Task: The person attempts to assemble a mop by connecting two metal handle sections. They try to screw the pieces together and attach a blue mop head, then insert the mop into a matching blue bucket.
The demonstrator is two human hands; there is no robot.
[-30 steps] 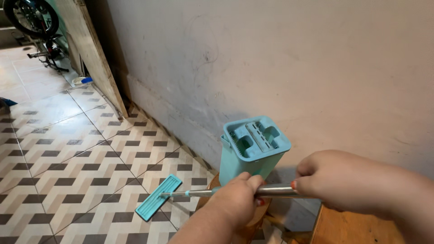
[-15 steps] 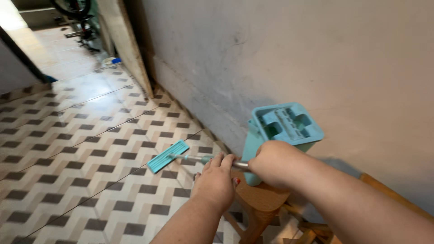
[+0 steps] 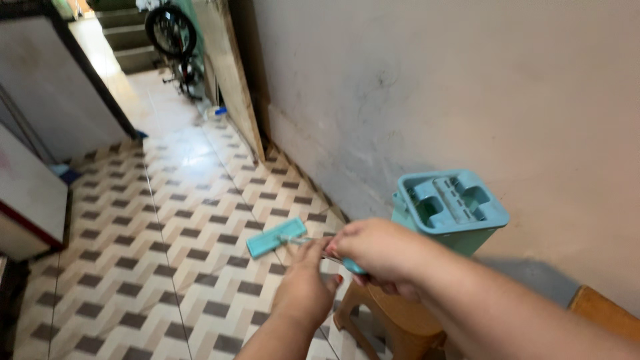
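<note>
Teal flat mop (image 3: 275, 237) held over a patterned tile floor (image 3: 167, 220), both hands at its handle.

Right hand (image 3: 380, 250) is seen closed around the handle, a teal collar of which shows below the knuckles; the grip is firm and the fingers are curled shut. Left hand (image 3: 305, 287) is placed just beside it, lower in view, fingers loosely extended toward the thin metal shaft; whether the shaft is actually clasped cannot be told. The mop's rectangular head is seen low over the grey-and-cream tiles, near the base of a scuffed plaster wall (image 3: 427, 93); contact with the floor cannot be confirmed. A teal mop bucket (image 3: 450, 210) with a slotted top is stood on a brown plastic stool (image 3: 393, 320), just behind the right hand. A bicycle (image 3: 172, 33) is noted at the far end of the passage.
</note>
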